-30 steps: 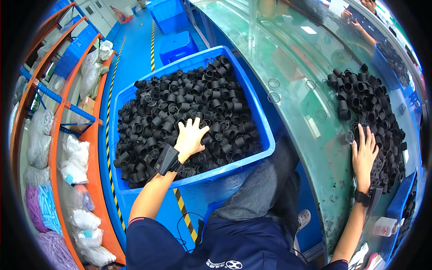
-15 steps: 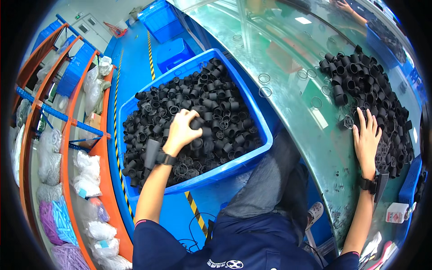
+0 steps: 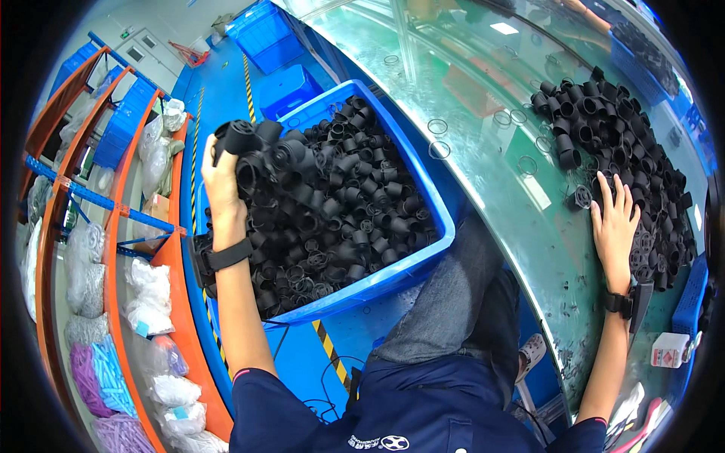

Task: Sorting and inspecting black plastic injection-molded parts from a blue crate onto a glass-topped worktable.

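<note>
My left hand (image 3: pixel 223 181) is raised over the left side of the blue bin (image 3: pixel 362 283), its fingers curled round a clump of black plastic sleeves (image 3: pixel 240 138). Several of them jut out to the right of the fingers, smeared by motion. Below, short black tubes and thin black rings (image 3: pixel 355 204) fill the bin. On the green table at the right, my right hand (image 3: pixel 615 225) lies with fingers spread against the near left edge of a heap of black sleeves (image 3: pixel 596 140). It holds nothing, and a ringed black piece (image 3: pixel 580 198) lies just left of its fingertips.
Thin black rings (image 3: pixel 439 149) are scattered on the glossy table (image 3: pixel 483 162). An orange-framed shelf (image 3: pixel 117 249) with bagged goods stands at the left. Blue crates (image 3: pixel 266 38) sit beyond the bin. A white bottle (image 3: pixel 668 350) and a blue basket (image 3: pixel 689 298) are at the right.
My left hand has moved up and left from the middle of the bin, lifting a clump of black sleeves. My right hand stays in the same place on the table.
</note>
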Demonstrator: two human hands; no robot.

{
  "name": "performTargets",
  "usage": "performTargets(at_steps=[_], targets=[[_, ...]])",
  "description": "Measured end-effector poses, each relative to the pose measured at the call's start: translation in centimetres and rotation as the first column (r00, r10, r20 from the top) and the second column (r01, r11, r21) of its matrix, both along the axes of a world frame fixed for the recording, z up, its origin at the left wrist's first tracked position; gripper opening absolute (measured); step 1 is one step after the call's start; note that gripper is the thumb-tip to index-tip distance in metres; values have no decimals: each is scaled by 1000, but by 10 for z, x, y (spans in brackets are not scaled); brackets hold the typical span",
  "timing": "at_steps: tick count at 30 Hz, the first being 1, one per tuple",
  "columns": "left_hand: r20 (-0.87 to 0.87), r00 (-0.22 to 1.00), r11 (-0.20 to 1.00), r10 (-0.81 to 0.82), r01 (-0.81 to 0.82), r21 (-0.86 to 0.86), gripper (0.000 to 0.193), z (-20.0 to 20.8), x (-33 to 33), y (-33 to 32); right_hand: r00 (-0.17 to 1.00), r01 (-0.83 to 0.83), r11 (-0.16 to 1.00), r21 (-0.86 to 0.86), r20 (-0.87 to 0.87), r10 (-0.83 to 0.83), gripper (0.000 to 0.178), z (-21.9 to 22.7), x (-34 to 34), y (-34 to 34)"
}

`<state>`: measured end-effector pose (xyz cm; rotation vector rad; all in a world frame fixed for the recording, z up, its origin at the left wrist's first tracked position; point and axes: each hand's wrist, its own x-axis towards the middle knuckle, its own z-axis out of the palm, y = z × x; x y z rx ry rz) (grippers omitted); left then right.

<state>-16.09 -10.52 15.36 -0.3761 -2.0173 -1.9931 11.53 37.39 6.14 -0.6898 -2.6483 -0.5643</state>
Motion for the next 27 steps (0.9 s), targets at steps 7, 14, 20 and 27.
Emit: performTargets(at_steps=[7, 14, 20, 27], targets=[[78, 997, 927, -12, -18, 375, 40, 38, -21, -22, 1000, 5, 1000, -3, -6, -5, 49, 0, 1, 0], [23, 1000, 844, -20, 5, 536, 30, 81, -32, -12, 1000, 6, 1000, -6, -29, -6, 48, -1, 0, -1], [-6, 997, 857, -80, 72, 510, 36, 109, -45, 34, 998, -3, 999, -48, -67, 0, 51, 3, 1, -5], [-5, 950, 824, -311, 272, 498, 34, 152, -73, 135, 984, -52, 992, -116, -173, 31, 50, -3, -2, -6]])
